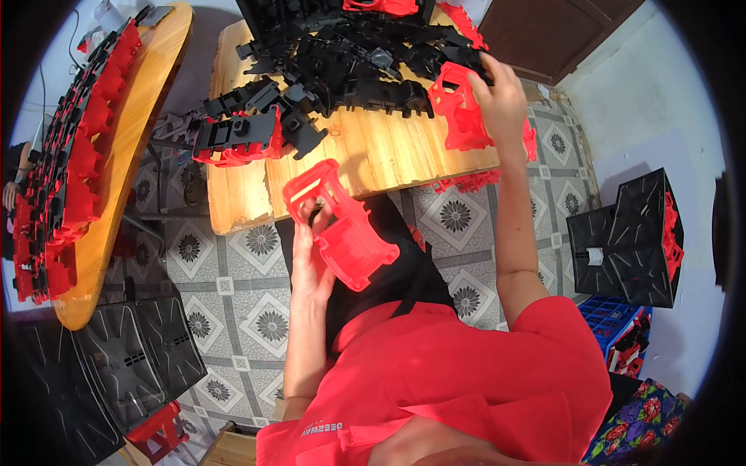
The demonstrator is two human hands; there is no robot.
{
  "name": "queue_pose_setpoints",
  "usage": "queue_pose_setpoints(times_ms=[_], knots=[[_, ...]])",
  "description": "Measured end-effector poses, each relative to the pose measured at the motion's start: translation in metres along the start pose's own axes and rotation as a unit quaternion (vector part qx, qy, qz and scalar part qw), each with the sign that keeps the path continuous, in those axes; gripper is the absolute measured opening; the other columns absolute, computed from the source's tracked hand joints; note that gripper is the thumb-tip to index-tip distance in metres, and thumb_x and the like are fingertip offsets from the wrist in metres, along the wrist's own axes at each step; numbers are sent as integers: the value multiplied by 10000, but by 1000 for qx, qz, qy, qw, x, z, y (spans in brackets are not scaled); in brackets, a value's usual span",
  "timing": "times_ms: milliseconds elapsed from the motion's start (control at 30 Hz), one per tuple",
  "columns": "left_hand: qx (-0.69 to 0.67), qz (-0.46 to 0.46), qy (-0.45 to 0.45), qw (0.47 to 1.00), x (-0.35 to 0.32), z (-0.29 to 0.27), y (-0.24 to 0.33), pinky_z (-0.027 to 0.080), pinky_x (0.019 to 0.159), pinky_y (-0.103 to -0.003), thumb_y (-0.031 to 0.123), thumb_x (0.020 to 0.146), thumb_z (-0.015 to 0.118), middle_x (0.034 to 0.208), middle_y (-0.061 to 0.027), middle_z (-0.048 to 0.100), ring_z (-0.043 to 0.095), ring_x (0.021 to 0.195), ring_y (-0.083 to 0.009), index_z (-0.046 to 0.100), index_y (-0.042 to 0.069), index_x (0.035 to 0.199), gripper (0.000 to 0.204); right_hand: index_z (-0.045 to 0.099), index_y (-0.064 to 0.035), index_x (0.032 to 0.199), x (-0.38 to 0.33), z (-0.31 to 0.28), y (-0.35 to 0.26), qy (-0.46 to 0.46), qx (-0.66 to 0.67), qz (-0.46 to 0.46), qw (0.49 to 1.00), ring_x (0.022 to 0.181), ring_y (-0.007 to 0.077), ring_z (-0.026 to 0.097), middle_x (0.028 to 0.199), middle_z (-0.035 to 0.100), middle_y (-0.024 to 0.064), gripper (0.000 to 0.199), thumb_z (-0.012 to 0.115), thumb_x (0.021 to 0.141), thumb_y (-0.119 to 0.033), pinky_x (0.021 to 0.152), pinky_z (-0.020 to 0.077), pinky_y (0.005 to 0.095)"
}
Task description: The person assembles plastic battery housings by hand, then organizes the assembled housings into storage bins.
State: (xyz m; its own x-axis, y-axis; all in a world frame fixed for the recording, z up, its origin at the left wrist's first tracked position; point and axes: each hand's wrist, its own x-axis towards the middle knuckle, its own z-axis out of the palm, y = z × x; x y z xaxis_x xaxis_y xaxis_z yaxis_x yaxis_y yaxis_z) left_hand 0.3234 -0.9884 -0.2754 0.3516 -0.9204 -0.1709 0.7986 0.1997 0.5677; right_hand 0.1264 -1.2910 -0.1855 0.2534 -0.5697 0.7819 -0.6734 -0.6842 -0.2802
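My left hand is closed around a red plastic frame, raised in front of the table edge. The frame is tilted, with a rectangular opening at its upper end and several small lugs at its lower end. At the right side of the table, my right hand curls its thumb and fingers about a black plastic part; some fingertips are hidden. Close beside that hand stands another red plastic frame. A heap of black plastic parts covers the back of the wooden table.
Joined red and black pieces lie at the table's left. Another wooden table on the left bears a long row of red and black assemblies. Black crates stand lower left, with another black crate and a blue crate on the right.
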Motion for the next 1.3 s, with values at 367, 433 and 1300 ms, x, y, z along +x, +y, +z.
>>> queue_pose_setpoints(times_ms=[367,433,1300], knots=[[-46,-2,-1,999,2,13,3,390,1060,-504,475,888,623,1386,-128,446,438,1293,-313,408,158,1389,631,683,-58,1036,72,122,-96,-81,122,-71,987,887,299,661,988,677,128,298,667,842,-284,756,518,387],[-58,-4,-6,998,1,14,4,353,1091,-483,426,902,628,1436,-119,407,395,1332,-281,349,158,1425,650,664,-8,1059,75,85,-107,-40,241,-69,967,890,268,667,1034,681,127,292,689,846,-206,758,511,311],[-34,24,-14,999,32,-2,10,430,1008,-387,417,899,645,1276,-63,517,506,1180,-201,362,129,1415,656,665,-20,1018,-71,-55,-163,-267,303,-270,874,836,250,615,985,628,88,391,779,645,-47,697,514,337]])
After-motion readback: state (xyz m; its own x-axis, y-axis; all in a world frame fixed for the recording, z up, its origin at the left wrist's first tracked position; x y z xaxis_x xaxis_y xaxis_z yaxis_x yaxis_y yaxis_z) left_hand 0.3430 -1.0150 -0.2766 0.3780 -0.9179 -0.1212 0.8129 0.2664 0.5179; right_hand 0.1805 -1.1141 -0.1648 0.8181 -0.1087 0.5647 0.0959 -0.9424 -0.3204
